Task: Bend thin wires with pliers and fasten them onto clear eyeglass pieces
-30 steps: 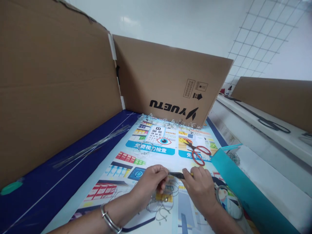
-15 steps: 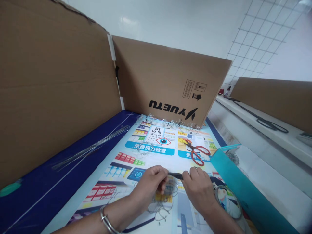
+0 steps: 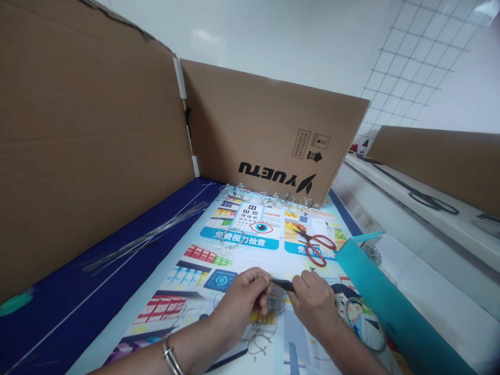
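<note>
Dark tool (image 3: 283, 284) juts from the right hand (image 3: 314, 299), wrapped tightly around it, its tip at the left hand (image 3: 242, 298), whose fingers pinch closed, on what I can't tell; both have barely shifted, so this seems unfinished

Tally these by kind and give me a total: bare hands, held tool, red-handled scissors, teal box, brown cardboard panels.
Hands: 2 (left hand, right hand)
Dark-tipped hand tool: 1
Red-handled scissors: 1
Teal box: 1
Cardboard panels: 3 (left panel, back panel, right panel)
Total: 8
</note>
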Demonstrator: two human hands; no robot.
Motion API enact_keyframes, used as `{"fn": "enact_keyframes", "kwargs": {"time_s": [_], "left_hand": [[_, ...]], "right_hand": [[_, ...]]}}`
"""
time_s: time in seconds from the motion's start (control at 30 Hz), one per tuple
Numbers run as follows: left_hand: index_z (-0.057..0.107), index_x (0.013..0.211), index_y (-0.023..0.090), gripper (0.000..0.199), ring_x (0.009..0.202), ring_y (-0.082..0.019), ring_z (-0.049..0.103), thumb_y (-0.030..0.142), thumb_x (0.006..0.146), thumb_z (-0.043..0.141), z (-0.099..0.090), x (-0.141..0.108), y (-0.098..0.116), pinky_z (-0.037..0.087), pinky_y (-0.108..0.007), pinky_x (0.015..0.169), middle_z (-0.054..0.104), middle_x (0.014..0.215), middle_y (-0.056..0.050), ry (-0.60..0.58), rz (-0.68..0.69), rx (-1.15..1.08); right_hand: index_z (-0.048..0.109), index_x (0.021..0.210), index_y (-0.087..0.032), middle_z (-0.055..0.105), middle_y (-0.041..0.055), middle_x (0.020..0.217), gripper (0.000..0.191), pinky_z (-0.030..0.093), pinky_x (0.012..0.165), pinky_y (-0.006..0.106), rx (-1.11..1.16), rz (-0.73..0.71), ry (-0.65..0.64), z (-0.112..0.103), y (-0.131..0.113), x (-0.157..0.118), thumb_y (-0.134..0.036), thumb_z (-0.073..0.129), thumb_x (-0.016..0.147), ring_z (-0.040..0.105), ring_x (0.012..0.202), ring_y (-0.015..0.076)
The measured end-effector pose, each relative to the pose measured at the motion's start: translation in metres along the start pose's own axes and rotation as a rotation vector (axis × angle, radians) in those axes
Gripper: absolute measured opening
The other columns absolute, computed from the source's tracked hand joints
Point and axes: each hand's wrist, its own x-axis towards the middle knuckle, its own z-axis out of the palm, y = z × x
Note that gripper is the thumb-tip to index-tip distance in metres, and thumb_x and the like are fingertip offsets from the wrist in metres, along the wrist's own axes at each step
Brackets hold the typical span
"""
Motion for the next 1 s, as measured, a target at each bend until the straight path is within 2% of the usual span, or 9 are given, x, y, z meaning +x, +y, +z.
{"fn": "enact_keyframes", "kwargs": {"time_s": [0.1, 0.2, 0.3, 0.47, 0.6, 0.7, 0.83, 0.9, 1.0], "left_hand": [[0.046, 0.065, 0.016, 0.02, 0.042, -0.007, 0.041, 0.03, 0.077, 0.053, -0.005, 0.005, -0.003, 0.035, -0.02, 0.045, 0.044, 0.052, 0.004, -0.005, -0.009, -0.015], [0.045, 0.063, 0.017, 0.019, 0.043, -0.007, 0.039, 0.028, 0.075, 0.055, -0.01, 0.011, 0.002, 0.034, -0.019, 0.044, 0.041, 0.052, 0.005, 0.064, 0.015, 0.036], [0.048, 0.067, 0.017, 0.018, 0.042, -0.007, 0.039, 0.03, 0.078, 0.052, -0.014, 0.012, 0.011, 0.034, -0.02, 0.044, 0.044, 0.054, 0.005, -0.036, 0.082, 0.197], [0.055, 0.081, 0.016, 0.019, 0.042, -0.007, 0.04, 0.033, 0.082, 0.046, -0.019, 0.013, 0.019, 0.032, -0.02, 0.046, 0.044, 0.056, 0.005, -0.112, 0.211, 0.465], [0.057, 0.09, 0.017, 0.025, 0.049, -0.01, 0.044, 0.036, 0.086, 0.04, -0.023, 0.014, 0.022, 0.035, -0.02, 0.051, 0.047, 0.06, 0.004, -0.104, 0.295, 0.586], [0.057, 0.078, 0.018, 0.023, 0.054, -0.011, 0.044, 0.034, 0.084, 0.042, -0.024, 0.014, 0.026, 0.034, -0.019, 0.053, 0.048, 0.061, 0.003, -0.051, 0.362, 0.659], [0.055, 0.069, 0.018, 0.02, 0.055, -0.012, 0.043, 0.029, 0.082, 0.043, -0.023, 0.014, 0.028, 0.033, -0.019, 0.053, 0.048, 0.059, 0.003, 0.015, 0.39, 0.74], [0.054, 0.068, 0.018, 0.02, 0.056, -0.012, 0.045, 0.028, 0.082, 0.043, -0.023, 0.015, 0.027, 0.034, -0.02, 0.054, 0.05, 0.058, 0.003, 0.022, 0.395, 0.771], [0.055, 0.068, 0.019, 0.021, 0.058, -0.013, 0.051, 0.027, 0.081, 0.042, -0.023, 0.016, 0.024, 0.037, -0.021, 0.056, 0.055, 0.061, 0.002, -0.021, 0.366, 0.763]], "right_hand": [[0.047, 0.063, -0.019, 0.045, 0.0026, 0.065, 0.018, 0.027, 0.062, 0.029, 0.018, -0.022, 0.019, -0.005, 0.0, 0.0, -0.025, 0.049, 0.08, 0.039, 0.066, 0.0168], [0.047, 0.061, -0.019, 0.044, 0.0023, 0.063, 0.019, 0.027, 0.061, 0.028, 0.045, -0.021, 0.037, -0.009, -0.002, 0.0, -0.025, 0.05, 0.079, 0.04, 0.065, 0.0164], [0.049, 0.064, -0.019, 0.046, 0.0024, 0.065, 0.02, 0.029, 0.061, 0.027, 0.101, 0.044, 0.026, -0.008, -0.005, 0.0, -0.029, 0.051, 0.081, 0.042, 0.067, 0.0164], [0.051, 0.073, -0.019, 0.05, 0.001, 0.071, 0.02, 0.034, 0.059, 0.023, 0.45, 0.204, -0.127, -0.008, -0.005, 0.004, -0.034, 0.048, 0.086, 0.047, 0.067, 0.0134], [0.046, 0.065, -0.019, 0.05, -0.0015, 0.068, 0.026, 0.036, 0.055, 0.019, 0.682, 0.215, -0.251, -0.016, -0.007, 0.008, -0.031, 0.044, 0.088, 0.049, 0.064, 0.0103], [0.051, 0.068, -0.019, 0.052, -0.0008, 0.069, 0.023, 0.036, 0.056, 0.02, 0.572, 0.207, -0.245, -0.019, -0.008, 0.007, -0.033, 0.047, 0.086, 0.049, 0.065, 0.0111], [0.058, 0.083, -0.019, 0.053, 0.0026, 0.072, 0.022, 0.034, 0.063, 0.026, 0.264, 0.112, -0.073, -0.017, -0.005, 0.005, -0.04, 0.052, 0.083, 0.049, 0.072, 0.016], [0.059, 0.086, -0.018, 0.052, 0.0036, 0.071, 0.024, 0.033, 0.066, 0.028, 0.162, 0.033, -0.021, -0.017, -0.004, 0.004, -0.04, 0.05, 0.084, 0.047, 0.072, 0.0169], [0.059, 0.086, -0.017, 0.05, 0.0042, 0.071, 0.025, 0.031, 0.066, 0.03, 0.084, -0.045, -0.035, -0.018, -0.005, 0.004, -0.039, 0.047, 0.085, 0.045, 0.072, 0.0174]]}}
